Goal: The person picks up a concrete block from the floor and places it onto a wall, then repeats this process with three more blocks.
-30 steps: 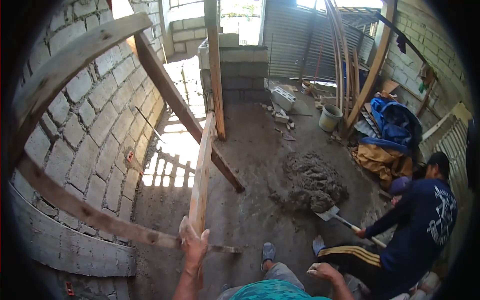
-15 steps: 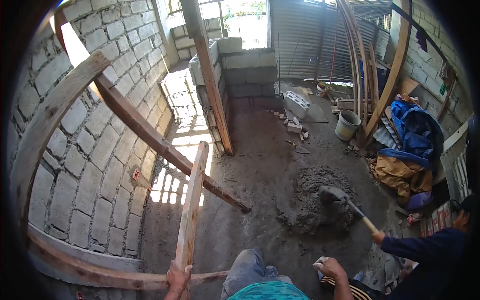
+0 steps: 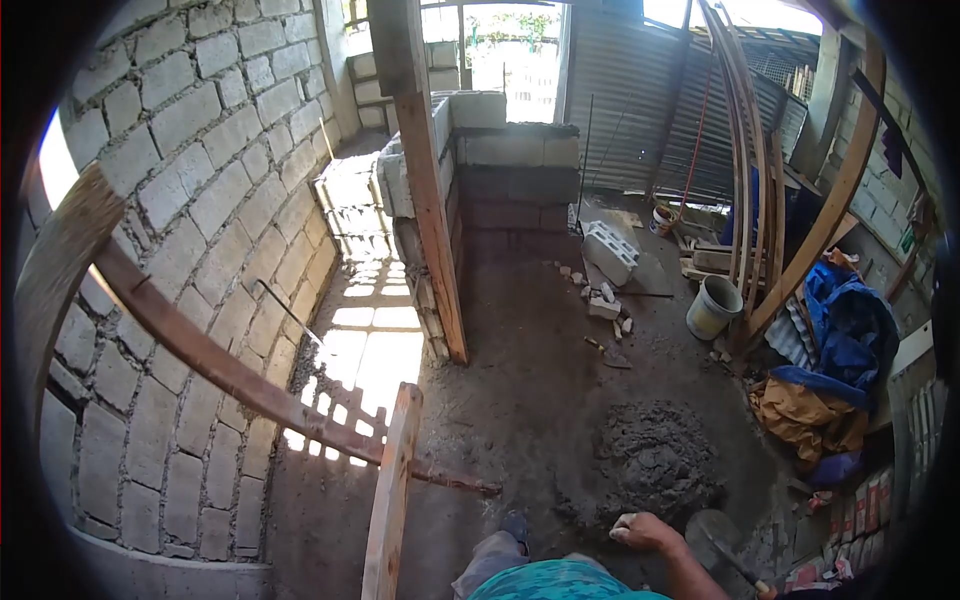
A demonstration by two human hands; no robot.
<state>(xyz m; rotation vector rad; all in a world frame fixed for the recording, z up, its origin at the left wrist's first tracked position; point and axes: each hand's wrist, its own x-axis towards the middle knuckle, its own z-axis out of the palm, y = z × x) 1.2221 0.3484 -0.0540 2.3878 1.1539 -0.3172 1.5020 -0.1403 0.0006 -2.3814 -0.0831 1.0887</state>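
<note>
**Inside the unfinished room: holdings in the near ground**

Pale timber (image 3: 391, 500): one, upright with a slight lean, rising from the bottom edge of my head view. It crosses in front of a slanted beam (image 3: 290, 410); whether the two touch, I can't make out.

Left grip: outside the picture. Whether it is free or gripping the pale timber, I can't say.

Right grip (image 3: 645, 532): fingers curled into a loose fist, nothing visible within. It hangs by the near edge of the mortar heap (image 3: 660, 450), which lies on the floor (image 3: 510, 380).

Shovel (image 3: 714, 538): blade beside my right forearm (image 3: 690, 572), handle running off toward the lower right corner.

Foot (image 3: 515, 530): one, shod, near the slanted beam's low end.

Trowel (image 3: 612, 357): one, on the floor beyond the heap.

Bucket (image 3: 714, 307): one, upright, farther back.

Step in hand, in my judgement: standing at the timbers while mortar is mixed alongside. The next move, I judge, calls for a view of the left grip and for footing kept off the beam's end and the shovel blade.
</note>
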